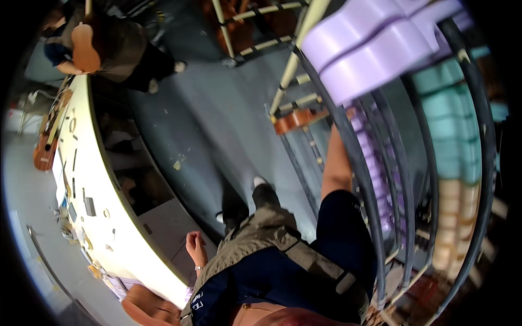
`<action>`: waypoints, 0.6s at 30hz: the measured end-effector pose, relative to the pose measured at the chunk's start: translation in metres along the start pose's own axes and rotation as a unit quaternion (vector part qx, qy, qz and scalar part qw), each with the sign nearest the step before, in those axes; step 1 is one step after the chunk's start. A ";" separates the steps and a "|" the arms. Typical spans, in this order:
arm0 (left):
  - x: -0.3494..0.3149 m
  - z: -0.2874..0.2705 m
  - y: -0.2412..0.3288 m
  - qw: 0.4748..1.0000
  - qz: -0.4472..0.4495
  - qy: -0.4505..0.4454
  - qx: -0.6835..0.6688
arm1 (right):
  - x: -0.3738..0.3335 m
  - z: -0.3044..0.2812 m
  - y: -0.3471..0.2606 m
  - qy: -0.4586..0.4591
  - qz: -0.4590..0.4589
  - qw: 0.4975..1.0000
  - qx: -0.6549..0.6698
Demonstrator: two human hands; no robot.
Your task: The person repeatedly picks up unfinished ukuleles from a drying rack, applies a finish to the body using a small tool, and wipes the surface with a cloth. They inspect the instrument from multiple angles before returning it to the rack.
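Observation:
My left hand (196, 249) hangs at my side near the table's edge, its fingers loosely bent and nothing in them. My right arm (336, 168) reaches forward to the rack at the right. A dark rail (356, 157) and lilac ukulele bodies (375, 49) cover my right hand, so what it touches cannot be made out. Just left of that wrist, a glossy brown ukulele body (296, 120) lies on the rack. Lilac bodies stand in a row (372, 179) behind the rail, with teal bodies (448, 125) and tan ones (457, 223) further right.
A long pale table (100, 217) with small tools curves along my left. Near its close end lies a brown guitar-shaped body (149, 305). At the far left a person (117, 54) holds a wooden ukulele body (86, 48). Another pipe-framed rack (255, 49) stands ahead on the grey floor (206, 108).

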State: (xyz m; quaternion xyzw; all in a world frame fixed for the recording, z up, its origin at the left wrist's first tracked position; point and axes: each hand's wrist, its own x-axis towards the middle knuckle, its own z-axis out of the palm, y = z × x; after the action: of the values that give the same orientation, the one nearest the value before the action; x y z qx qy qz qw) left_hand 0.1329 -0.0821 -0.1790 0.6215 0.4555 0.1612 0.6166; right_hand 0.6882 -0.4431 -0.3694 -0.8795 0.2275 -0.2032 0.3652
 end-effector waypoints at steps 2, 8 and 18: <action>-0.005 0.013 0.004 1.000 -0.005 -0.012 0.027 | 0.026 0.002 -0.006 -0.045 0.025 0.998 -0.019; -0.012 0.028 0.016 0.999 -0.012 0.021 0.044 | -0.039 0.009 -0.026 -0.177 -0.216 0.936 0.215; 0.026 0.079 0.016 0.933 0.153 -0.064 0.319 | -0.289 -0.091 -0.175 -0.429 -0.330 0.837 0.080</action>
State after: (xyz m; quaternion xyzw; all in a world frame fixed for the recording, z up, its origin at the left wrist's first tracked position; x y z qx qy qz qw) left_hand 0.2132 -0.1085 -0.1890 0.8566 0.3420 0.0601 0.3817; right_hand 0.4492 -0.2240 -0.2373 -0.8691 -0.2729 0.0689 0.4069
